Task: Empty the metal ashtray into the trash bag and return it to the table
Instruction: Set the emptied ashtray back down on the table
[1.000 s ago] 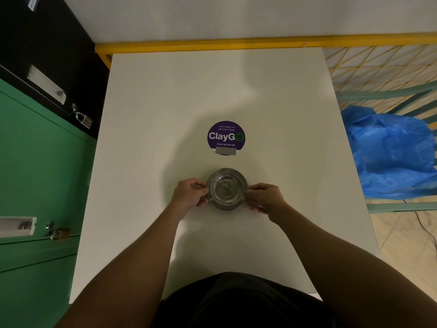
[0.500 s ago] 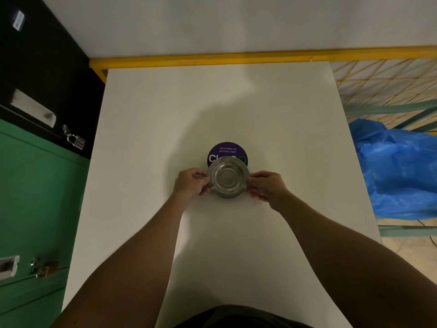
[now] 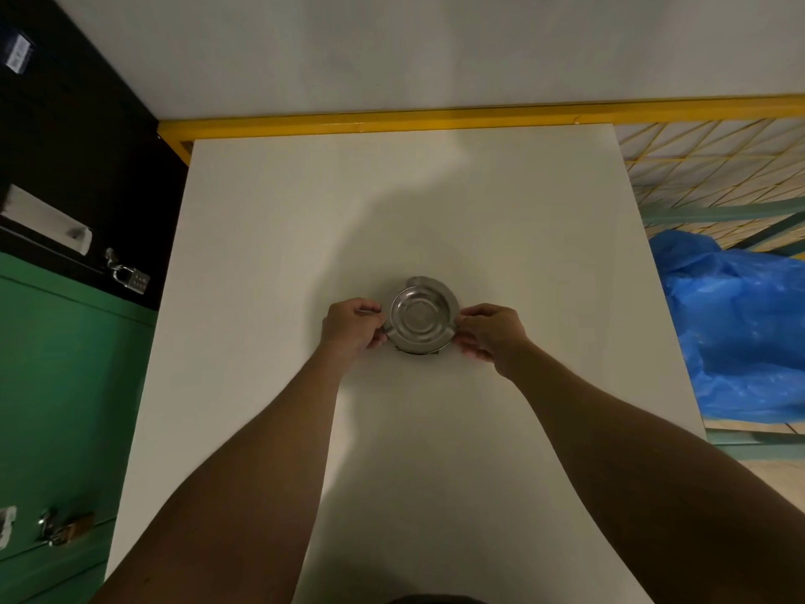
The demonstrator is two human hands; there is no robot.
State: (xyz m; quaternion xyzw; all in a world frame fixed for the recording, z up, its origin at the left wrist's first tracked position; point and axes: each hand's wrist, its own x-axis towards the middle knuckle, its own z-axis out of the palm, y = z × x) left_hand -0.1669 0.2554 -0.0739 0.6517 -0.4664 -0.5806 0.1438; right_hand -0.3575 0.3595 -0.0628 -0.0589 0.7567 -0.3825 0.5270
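A round metal ashtray [image 3: 421,316] sits in the middle of the white table [image 3: 501,220], its shiny bowl facing up and looking bare inside. My left hand [image 3: 353,325] pinches its left rim and my right hand [image 3: 491,332] pinches its right rim. The ashtray covers the purple round sticker almost wholly; only a dark sliver shows under its near edge. The blue trash bag [image 3: 740,333] hangs beyond the table's right edge.
Green and black lockers [image 3: 65,350] with padlocks [image 3: 130,276] stand along the left. A yellow rail [image 3: 392,122] runs behind the table, with yellow mesh and green bars [image 3: 714,211] at the right above the bag.
Both hands have slid the ashtray away from me, from just short of the purple sticker to on top of it. The view has tilted, so the table sits lower in the frame.
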